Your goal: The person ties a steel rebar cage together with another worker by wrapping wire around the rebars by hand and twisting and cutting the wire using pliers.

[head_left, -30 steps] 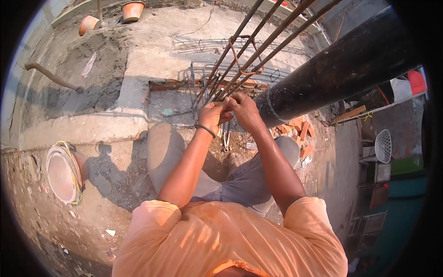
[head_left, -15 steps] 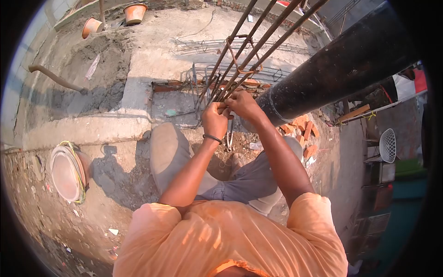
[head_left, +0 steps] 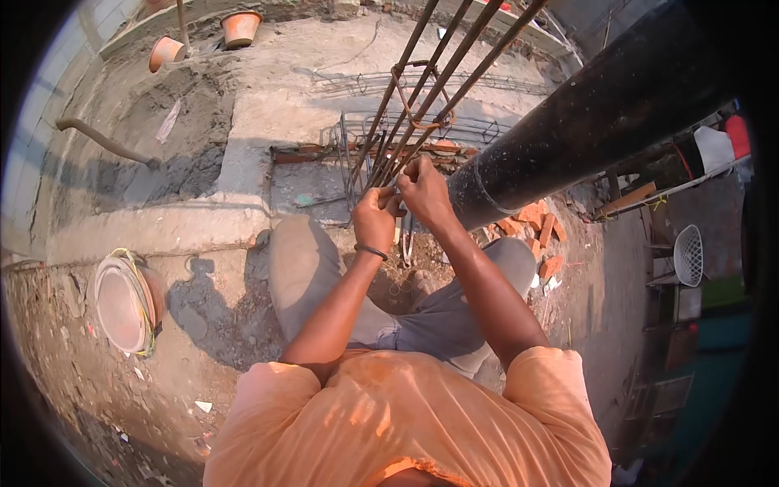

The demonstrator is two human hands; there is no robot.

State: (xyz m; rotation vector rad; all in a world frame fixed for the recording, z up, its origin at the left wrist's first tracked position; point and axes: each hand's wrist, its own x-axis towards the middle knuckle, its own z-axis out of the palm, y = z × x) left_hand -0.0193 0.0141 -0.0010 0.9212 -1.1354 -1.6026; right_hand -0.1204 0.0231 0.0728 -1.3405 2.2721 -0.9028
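Several upright rusty steel bars (head_left: 432, 79) rise in front of me, with a bent steel stirrup (head_left: 401, 91) around them higher up. At the foot of the bars, my left hand (head_left: 376, 217) is closed, fingertips pinched on something too small to name. Beside it my right hand (head_left: 425, 191) is also closed, its thumb and fingers pressed together near the bars. What lies between the fingers is hidden. Just below the hands show the handles of a metal hand tool (head_left: 407, 247), perhaps pincers; I cannot tell whether a hand touches it.
A thick black pipe (head_left: 584, 122) slants close on the right. Broken bricks (head_left: 535, 221) lie below it. A rebar cage (head_left: 479, 128) lies behind the bars. Left are wet mortar (head_left: 195, 114), a wooden handle (head_left: 105, 141), a round bucket (head_left: 122, 304) and two orange buckets (head_left: 241, 29).
My right hand has turned slightly and its fingers have drawn up a little from the left hand. My left hand has shifted slightly down. The view has moved a little.
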